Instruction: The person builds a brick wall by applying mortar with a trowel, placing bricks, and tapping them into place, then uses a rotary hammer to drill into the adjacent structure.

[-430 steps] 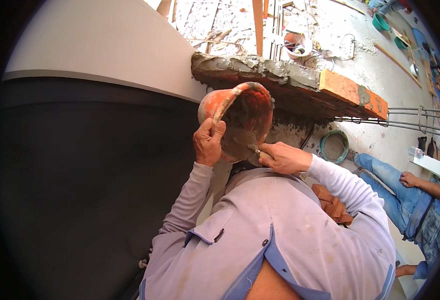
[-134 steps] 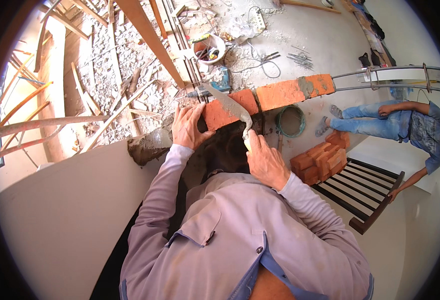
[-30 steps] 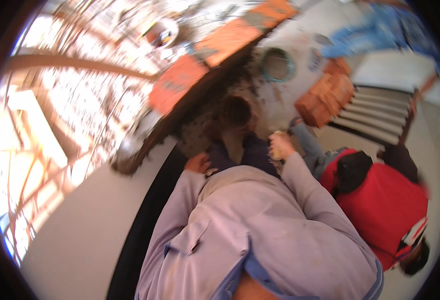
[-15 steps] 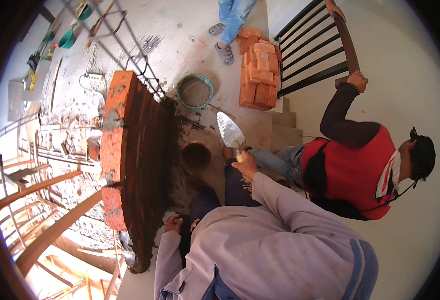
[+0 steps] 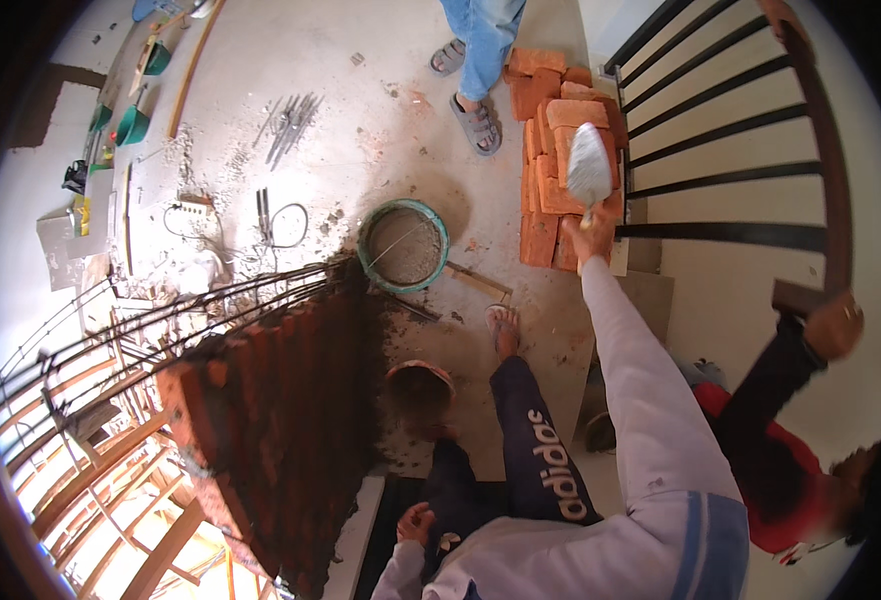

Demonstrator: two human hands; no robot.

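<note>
My right hand (image 5: 585,235) grips a trowel (image 5: 588,170), raised over the stack of red bricks (image 5: 545,235) beside the railing. My left hand (image 5: 415,522) hangs low by my left thigh, fingers loosely curled and apart, holding nothing visible. Left of my legs stands the part-built brick wall (image 5: 280,400), with mortar along it and steel rods (image 5: 175,335) across the top of the view. A round orange bucket (image 5: 420,390) sits at its foot, in shadow. Further forward, a teal round tub (image 5: 438,245) holds grey material.
A person in jeans and sandals (image 5: 475,120) stands at the top. Another in red (image 5: 790,480) is at my right, gripping the black railing (image 5: 720,232). Loose rods (image 5: 290,130), cables and boards lie on the floor. Broken timber (image 5: 140,490) lies beyond the wall.
My view has turned rightward along the wall. My right arm has reached forward, carrying the trowel from near my leg to over the bricks. The person in red is lower in view.
</note>
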